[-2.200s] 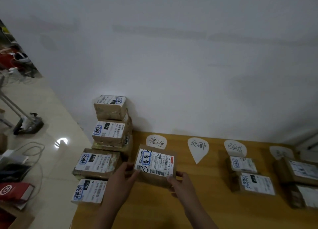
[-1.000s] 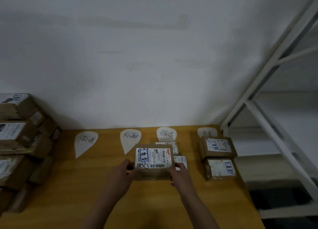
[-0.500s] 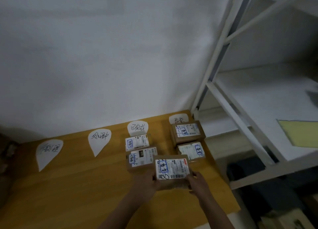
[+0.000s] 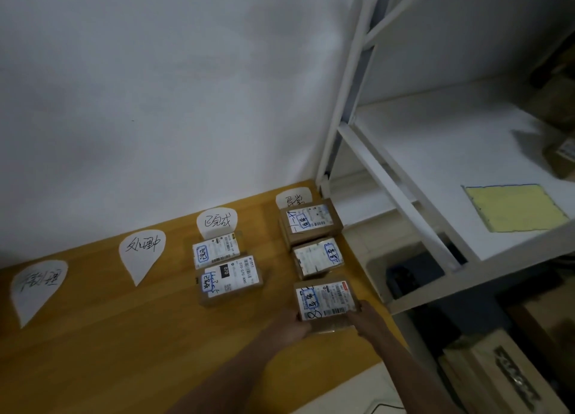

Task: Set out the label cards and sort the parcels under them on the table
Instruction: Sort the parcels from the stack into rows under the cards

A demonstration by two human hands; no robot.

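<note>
Dim, cool-toned head view: white wall [image 4: 155, 86] unevenly lit with soft grey patches, table [image 4: 93, 336] muted, deep shadow beneath shelf frame [image 4: 389, 180] at lower right, overall soft blur, wide-angle bowing of lines near edges.

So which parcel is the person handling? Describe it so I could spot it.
Beside the white shelving rack on the right, a column of three parcels runs down the wooden table from the rightmost label card. It is the nearest parcel in that column. Only this one has a left hand and right hand gripping its sides and a handwritten 8 on its label.
</note>
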